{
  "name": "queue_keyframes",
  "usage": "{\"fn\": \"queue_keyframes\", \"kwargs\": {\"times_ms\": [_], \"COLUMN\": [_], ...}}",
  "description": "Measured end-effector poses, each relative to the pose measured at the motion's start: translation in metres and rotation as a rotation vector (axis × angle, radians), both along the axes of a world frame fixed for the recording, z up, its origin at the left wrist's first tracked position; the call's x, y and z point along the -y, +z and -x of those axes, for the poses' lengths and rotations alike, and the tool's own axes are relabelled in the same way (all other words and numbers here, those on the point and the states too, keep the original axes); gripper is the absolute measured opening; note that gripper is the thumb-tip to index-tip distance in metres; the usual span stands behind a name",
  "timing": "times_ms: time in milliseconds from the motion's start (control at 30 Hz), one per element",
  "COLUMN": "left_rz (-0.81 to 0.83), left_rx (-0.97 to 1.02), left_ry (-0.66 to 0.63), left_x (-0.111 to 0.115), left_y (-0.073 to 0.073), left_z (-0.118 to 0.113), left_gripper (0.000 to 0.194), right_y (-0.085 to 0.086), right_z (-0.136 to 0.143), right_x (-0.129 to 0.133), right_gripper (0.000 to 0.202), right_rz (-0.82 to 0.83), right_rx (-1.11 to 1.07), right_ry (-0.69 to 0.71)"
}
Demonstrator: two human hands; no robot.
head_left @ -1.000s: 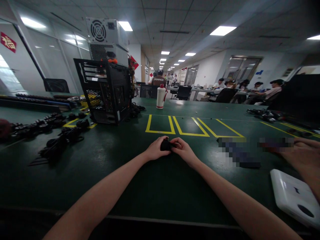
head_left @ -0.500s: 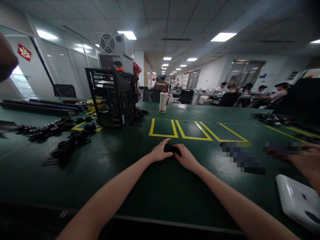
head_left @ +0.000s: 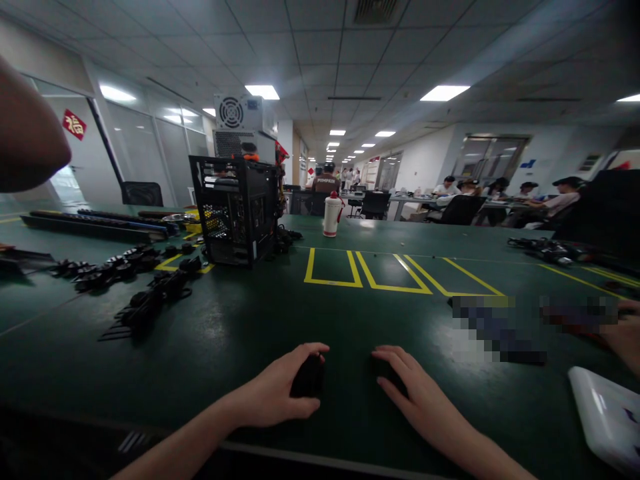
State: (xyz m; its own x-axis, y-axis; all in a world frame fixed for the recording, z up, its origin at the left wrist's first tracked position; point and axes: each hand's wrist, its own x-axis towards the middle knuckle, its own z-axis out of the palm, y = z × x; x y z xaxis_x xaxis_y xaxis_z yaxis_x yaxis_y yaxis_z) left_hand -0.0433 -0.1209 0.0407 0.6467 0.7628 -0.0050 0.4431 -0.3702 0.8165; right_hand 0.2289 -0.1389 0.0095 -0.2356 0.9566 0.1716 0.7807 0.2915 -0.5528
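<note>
Bright ceiling panels [head_left: 445,93] over a white wall [head_left: 425,160], black chairs [head_left: 376,205] and, at left, grey partitions [head_left: 133,153], probably glass.

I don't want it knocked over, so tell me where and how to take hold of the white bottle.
Probably best around the middle of the white bottle, coming level from the near side: it stands upright, and its body looks roughly cylindrical. The red strap hangs on its right and the black computer case stands to its left, so avoid sweeping in sideways.
</note>
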Motion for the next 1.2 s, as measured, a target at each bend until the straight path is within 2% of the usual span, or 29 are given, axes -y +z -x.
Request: {"fn": "queue_keyframes", "kwargs": {"times_ms": [133,233,333,400,500,633,700,800,900,1000,1100,1200], "left_rz": [0.046,0.033,0.004,-0.021,-0.036,-0.042,-0.073,-0.112,-0.128,-0.132,-0.135,-0.127], "left_rx": [-0.052,-0.076,-0.087,-0.093,-0.118,-0.17,-0.165,-0.15,-0.166,-0.208,-0.258,-0.296], "left_ry": [0.098,0.173,0.169,0.152,0.142,0.14,0.158,0.178,0.237,0.3,0.386,0.494], "left_x": [0.028,0.038,0.04,0.038,0.036,0.033,0.032,0.031,0.028,0.021,0.012,0.004], "left_y": [-0.005,-0.01,-0.012,-0.011,-0.009,-0.008,-0.007,-0.007,-0.008,-0.009,-0.009,-0.008], "left_z": [0.039,0.063,0.078,0.085,0.092,0.09,0.083,0.079,0.094,0.124,0.155,0.174], "left_gripper": [0.066,0.068,0.064,0.061,0.058,0.061,0.05,0.03,0.026,0.029,0.03,0.033], "right_y": [0.003,0.008,0.019,0.028,0.039,0.043,0.04,0.032,0.023,0.019,0.018,0.021], "right_z": [0.031,0.071,0.116,0.142,0.167,0.184,0.187,0.182,0.159,0.121,0.076,0.035], "right_x": [0.039,0.04,0.029,0.022,0.015,0.012,0.012,0.012,0.012,0.013,0.018,0.023], "right_gripper": [0.04,0.055,0.076,0.087,0.092,0.087,0.084,0.085,0.081,0.061,0.05,0.04], "right_rz": [0.184,0.334,0.456,0.492,0.498,0.458,0.464,0.452,0.441,0.452,0.421,0.356], "right_rx": [-0.052,-0.094,-0.102,-0.124,-0.223,-0.296,-0.263,-0.231,-0.162,-0.084,-0.03,0.007], "right_ry": [0.051,0.126,0.223,0.3,0.307,0.258,0.258,0.315,0.292,0.226,0.19,0.156]}}
